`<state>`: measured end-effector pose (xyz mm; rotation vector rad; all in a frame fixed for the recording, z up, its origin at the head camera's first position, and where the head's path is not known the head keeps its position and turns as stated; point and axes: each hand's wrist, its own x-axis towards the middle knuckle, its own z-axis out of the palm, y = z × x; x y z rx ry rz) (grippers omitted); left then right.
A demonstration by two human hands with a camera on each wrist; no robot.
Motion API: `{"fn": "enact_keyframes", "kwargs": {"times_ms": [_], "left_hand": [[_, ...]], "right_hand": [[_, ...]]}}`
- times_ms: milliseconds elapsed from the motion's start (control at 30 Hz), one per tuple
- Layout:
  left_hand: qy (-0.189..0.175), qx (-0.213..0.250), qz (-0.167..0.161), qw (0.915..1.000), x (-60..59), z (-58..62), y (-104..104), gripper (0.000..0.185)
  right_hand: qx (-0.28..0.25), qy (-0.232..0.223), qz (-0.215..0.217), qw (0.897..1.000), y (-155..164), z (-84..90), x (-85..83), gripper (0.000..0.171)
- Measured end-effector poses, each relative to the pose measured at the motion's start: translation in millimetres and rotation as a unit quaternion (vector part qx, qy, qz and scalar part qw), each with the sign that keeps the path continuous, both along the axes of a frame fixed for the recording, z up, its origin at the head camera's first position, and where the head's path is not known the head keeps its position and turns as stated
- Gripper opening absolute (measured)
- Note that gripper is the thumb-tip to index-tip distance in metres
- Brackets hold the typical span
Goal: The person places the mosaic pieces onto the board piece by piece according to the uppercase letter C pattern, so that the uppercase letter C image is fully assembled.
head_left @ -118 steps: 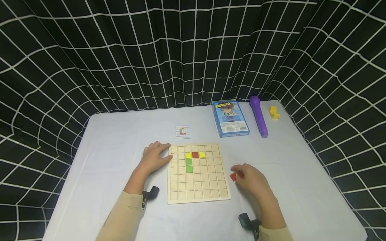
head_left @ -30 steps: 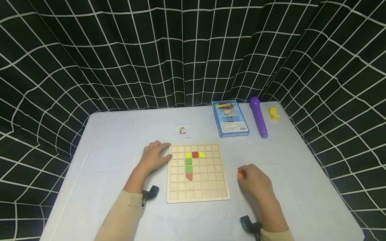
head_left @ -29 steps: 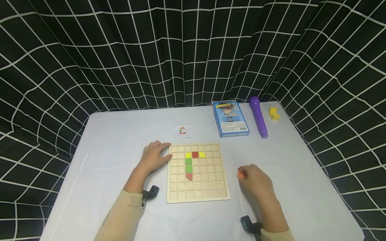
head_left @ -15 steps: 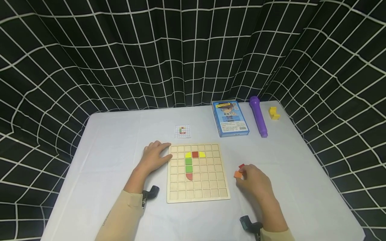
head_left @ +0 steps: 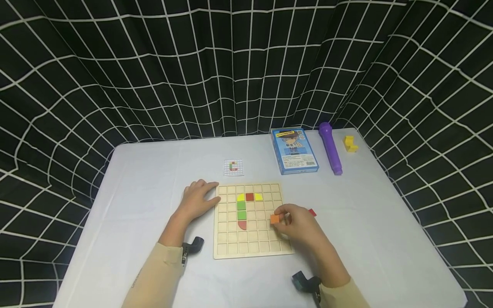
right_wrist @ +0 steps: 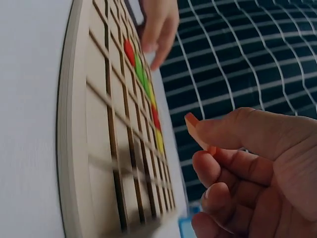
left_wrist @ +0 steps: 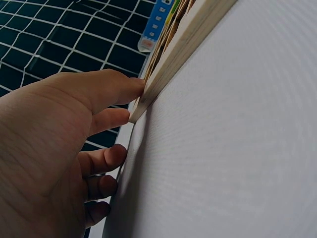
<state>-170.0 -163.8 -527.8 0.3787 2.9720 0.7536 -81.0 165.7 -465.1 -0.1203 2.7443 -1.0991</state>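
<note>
A wooden grid board [head_left: 265,246] lies on the white table [head_left: 146,188], carrying yellow, red and green tiles [head_left: 241,205] and a red quarter-round tile [head_left: 242,225]. My right hand [head_left: 294,222] hovers over the board's right side and pinches an orange square tile [head_left: 275,219], also visible as the orange tile [right_wrist: 198,136] between thumb and fingers. My left hand [head_left: 198,200] rests flat against the board's left edge [left_wrist: 168,69], fingers straight. A small red tile [head_left: 312,212] lies on the table right of the board.
A pattern card [head_left: 233,167] lies behind the board. At the back right are a blue box [head_left: 294,151], a purple torch-like cylinder [head_left: 330,147] and a yellow block [head_left: 349,143]. A black grid-patterned curtain [head_left: 231,64] surrounds the table.
My right hand has moved left from the table beside the board to over its right side, carrying the orange tile. The small red tile stayed on the table. The left hand has not moved.
</note>
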Motion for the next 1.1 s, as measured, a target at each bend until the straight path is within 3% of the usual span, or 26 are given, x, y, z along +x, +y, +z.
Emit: {"fn": "enact_keyframes", "kwargs": {"times_ms": [267, 433, 967, 1100], "left_hand": [[0.002, 0.001, -0.002, 1.0, -1.8, -2.4, 0, 0.058], [0.0, -0.001, 0.001, 1.0, -2.3, -2.0, 0, 0.059], [0.0, -0.004, 0.001, 1.0, -1.7, 0.3, 1, 0.058], [-0.001, 0.001, -0.003, 1.0, -1.0, 0.3, 0, 0.058]], "right_hand": [[0.02, -0.002, 0.084, 0.996, -30, -2.2, -8.5, 0.018], [0.041, 0.003, 0.108, 0.993, -43, -12.5, -12.1, 0.019], [0.053, 0.01, 0.087, 0.995, -50, -23.7, -9.6, 0.025], [0.043, 0.005, 0.055, 0.998, -39, -20.1, -6.4, 0.029]]}}
